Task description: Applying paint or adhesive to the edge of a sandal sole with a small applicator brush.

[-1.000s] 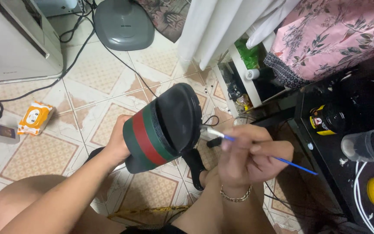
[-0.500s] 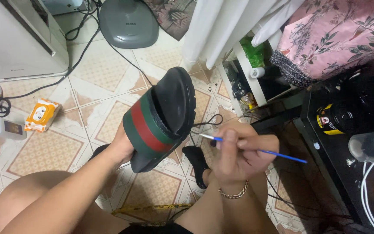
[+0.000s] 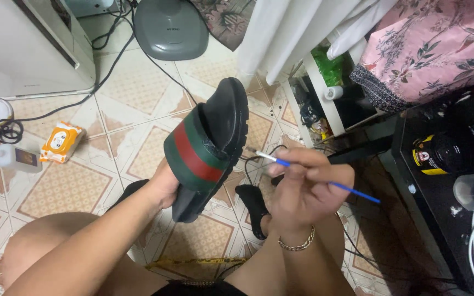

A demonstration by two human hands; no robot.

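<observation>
My left hand (image 3: 163,185) grips a black slide sandal (image 3: 215,143) by its lower end. The sandal has a green and red striped strap and is held tilted above the tiled floor. My right hand (image 3: 308,189) pinches a thin blue-handled paintbrush (image 3: 314,174); its pale tip rests close to the sandal's right sole edge. A chain bracelet sits on my right wrist. My knees show at the bottom of the view.
A grey fan base (image 3: 170,28) and a white appliance (image 3: 26,46) stand at the back, cables trailing over the floor. An orange wipes pack (image 3: 60,142) lies left. A black table (image 3: 456,181) with jars and a plastic cup stands right, beside a cluttered white shelf (image 3: 325,96).
The sandal has turned from showing its dark sole opening to a more side-on tilt and moved slightly right. The brush tip has come nearer the sole's edge.
</observation>
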